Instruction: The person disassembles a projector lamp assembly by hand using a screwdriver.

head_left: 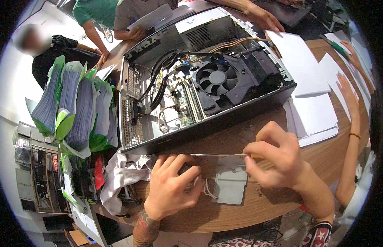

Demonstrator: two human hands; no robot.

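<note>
My right hand [278,158] pinches a thin screwdriver [218,155] near its yellowish handle, most of which the fingers hide. Its pale shaft runs level to the left, along the near side of an opened black desktop computer case [224,123]. The shaft's tip ends close to the fingers of my left hand [173,185]. Those fingers are curled round something dark, largely hidden, with a white cord [208,189] beside it. A flat grey plate [230,186] lies on the table between my hands. Inside the case a black cooling fan [217,77] faces up, next to memory slots and cables.
A crumpled pale cloth [125,177] lies left of my left hand. Thick paper stacks in green wrapping [78,103] stand further left. White sheets [309,119] cover the table's right side, where another person's hands [348,92] rest. More people stand across the wooden table [257,210].
</note>
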